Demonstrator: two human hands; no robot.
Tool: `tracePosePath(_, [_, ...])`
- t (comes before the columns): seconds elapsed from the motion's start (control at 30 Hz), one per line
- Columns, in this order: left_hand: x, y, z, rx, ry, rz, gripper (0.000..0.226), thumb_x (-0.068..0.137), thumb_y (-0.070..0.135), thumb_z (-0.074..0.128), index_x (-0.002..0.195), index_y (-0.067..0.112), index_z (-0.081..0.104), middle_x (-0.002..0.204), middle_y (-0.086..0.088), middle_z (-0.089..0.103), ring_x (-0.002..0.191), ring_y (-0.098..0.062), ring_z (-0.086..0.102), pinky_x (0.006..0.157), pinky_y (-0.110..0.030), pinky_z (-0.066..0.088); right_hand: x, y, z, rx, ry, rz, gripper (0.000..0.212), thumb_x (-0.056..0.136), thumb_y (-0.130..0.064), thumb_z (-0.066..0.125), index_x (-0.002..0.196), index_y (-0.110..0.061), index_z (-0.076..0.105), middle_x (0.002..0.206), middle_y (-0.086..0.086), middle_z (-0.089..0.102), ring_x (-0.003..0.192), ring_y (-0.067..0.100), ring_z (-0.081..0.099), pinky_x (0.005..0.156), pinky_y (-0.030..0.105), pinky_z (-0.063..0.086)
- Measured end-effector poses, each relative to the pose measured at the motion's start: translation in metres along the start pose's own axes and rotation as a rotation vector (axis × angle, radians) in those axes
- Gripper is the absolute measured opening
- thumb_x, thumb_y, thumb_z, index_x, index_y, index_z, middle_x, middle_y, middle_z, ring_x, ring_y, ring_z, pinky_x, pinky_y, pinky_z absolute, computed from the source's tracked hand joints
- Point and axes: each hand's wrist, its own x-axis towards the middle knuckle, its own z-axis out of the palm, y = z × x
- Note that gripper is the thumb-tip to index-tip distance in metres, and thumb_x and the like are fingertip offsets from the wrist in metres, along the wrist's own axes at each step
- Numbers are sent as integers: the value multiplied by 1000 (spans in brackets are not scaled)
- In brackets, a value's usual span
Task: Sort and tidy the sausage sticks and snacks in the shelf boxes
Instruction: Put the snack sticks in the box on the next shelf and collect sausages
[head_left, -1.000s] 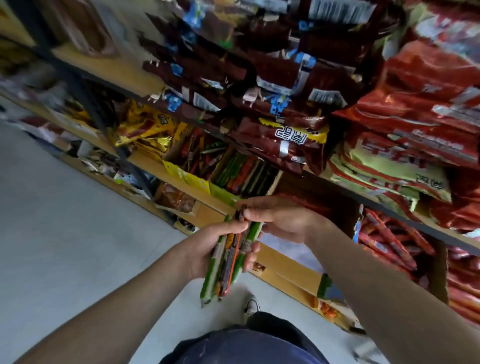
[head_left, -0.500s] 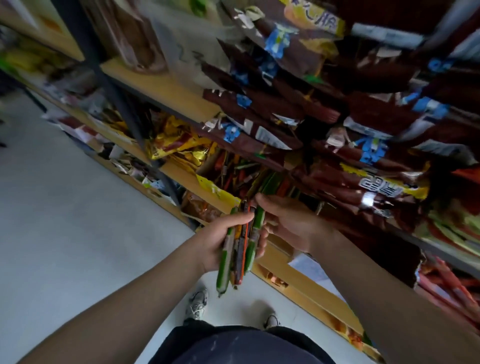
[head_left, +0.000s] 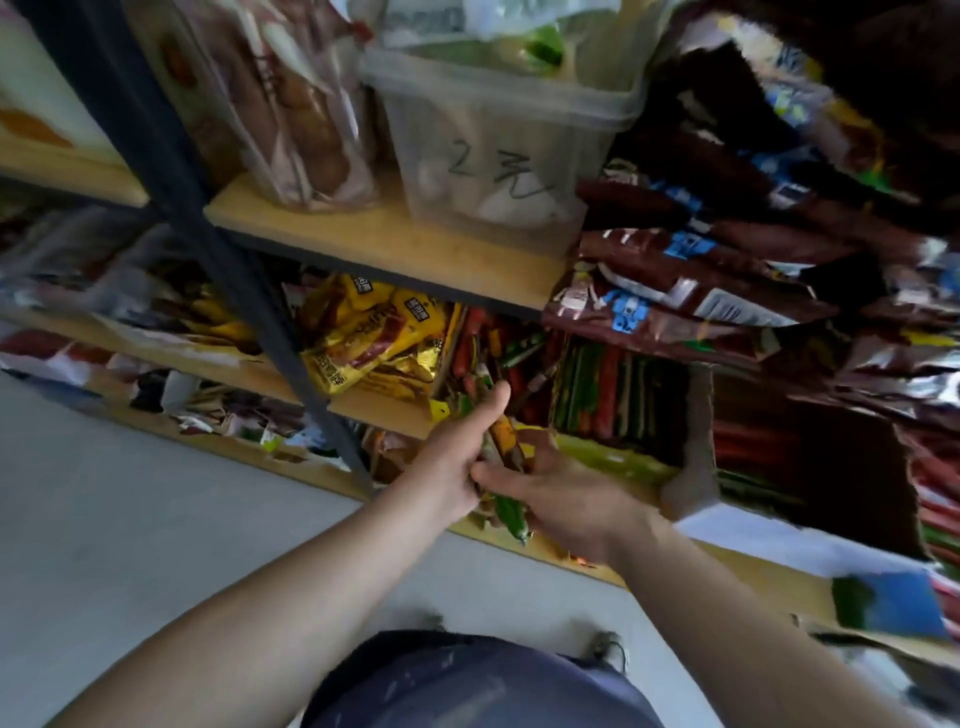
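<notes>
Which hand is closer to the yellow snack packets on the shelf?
Left. The left hand grips the sausage sticks just below-right of the yellow packets; the right hand holds the sticks' lower end, farther right and lower.

Bin (head_left: 519, 119): its front wall is showing handwritten "2 元".
Yellow packets (head_left: 363, 343): black badges are carrying characters too blurred to read.
Brown packets (head_left: 675, 306): print is staying illegible.

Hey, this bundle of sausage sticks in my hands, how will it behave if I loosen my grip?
Likely to slide apart: the sausage sticks are separate, slim and in glossy-looking wrappers. They look stiff, since the green end juts straight below the left hand and right hand without drooping.
</notes>
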Motion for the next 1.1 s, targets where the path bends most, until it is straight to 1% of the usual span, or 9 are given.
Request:
tracePosePath(0.07, [2, 7, 0, 37, -10, -15, 78, 48, 64, 85, 104, 12, 70, 114, -9, 69, 104, -25, 66, 91, -39, 49, 0, -3, 8, -110, 64, -43, 58, 81, -47, 79, 125, -31, 45, 102, -7, 70, 86, 3, 68, 70, 20, 55])
tracePosePath(0.13, [2, 12, 2, 47, -36, -10, 75, 62, 64, 73, 115, 11, 68, 110, -13, 72, 100, -29, 71, 91, -43, 54, 1, -6, 8, -105, 146, -9, 63, 68, -56, 83, 117, -27, 57, 105, 1, 73, 95, 16, 68, 91, 45, 57])
tracePosePath(0.2, [4, 15, 3, 29, -66, -13, 72, 74, 65, 66, 120, 9, 66, 111, -14, 72, 101, -30, 71, 93, -45, 53, -2, -9, 7, -43, 152, -15, 41, 74, -46, 83, 104, -24, 68, 99, 8, 74, 88, 24, 64, 99, 56, 49])
tracePosePath(0.27, [2, 19, 4, 11, -95, -21, 62, 85, 60, 59, 120, 9, 66, 111, -14, 72, 101, -30, 70, 94, -45, 52, -6, -12, 3, -22, 132, -23, 27, 86, -34, 77, 107, -20, 68, 97, 7, 74, 87, 23, 66, 97, 53, 51])
tracePosePath(0.4, [-6, 24, 5, -49, -176, -56, 45, 94, 42, 58, 123, 7, 64, 115, -16, 71, 107, -31, 68, 94, -45, 51, -10, -19, -5, -16, 137, -37, 32, 89, -30, 74, 117, -19, 64, 98, -1, 76, 94, 20, 71, 97, 53, 54])
tracePosePath(0.53, [-5, 27, -1, -83, -235, -62, 39, 97, 28, 56, 128, 5, 60, 121, -19, 67, 112, -33, 64, 93, -46, 50, -13, -22, -8, -31, 145, -62, 28, 94, -23, 68, 119, -12, 61, 101, 8, 75, 93, 27, 73, 95, 52, 55])
tracePosePath(0.73, [-2, 27, -10, -95, -245, -77, 29, 94, 23, 59, 116, 6, 66, 119, -21, 67, 108, -35, 63, 99, -50, 46, -11, -24, -5, -4, 128, -60, 27, 99, -24, 60, 120, -7, 59, 106, 17, 74, 95, 34, 72, 80, 44, 61])
tracePosePath(0.93, [-1, 30, -14, -51, -190, -92, 45, 75, 22, 73, 116, 4, 67, 117, -20, 68, 108, -35, 65, 100, -48, 48, -7, -22, 7, -194, 228, -93, 24, 101, -32, 58, 114, -12, 61, 101, 11, 73, 86, 23, 75, 74, 45, 63])
tracePosePath(1.1, [3, 31, -18, -72, -158, -69, 27, 90, 20, 63, 113, 5, 66, 105, -18, 72, 96, -32, 69, 85, -44, 53, -5, -21, 17, -426, 396, -169, 27, 100, -38, 56, 112, -13, 60, 96, 7, 70, 77, 22, 74, 67, 43, 62])
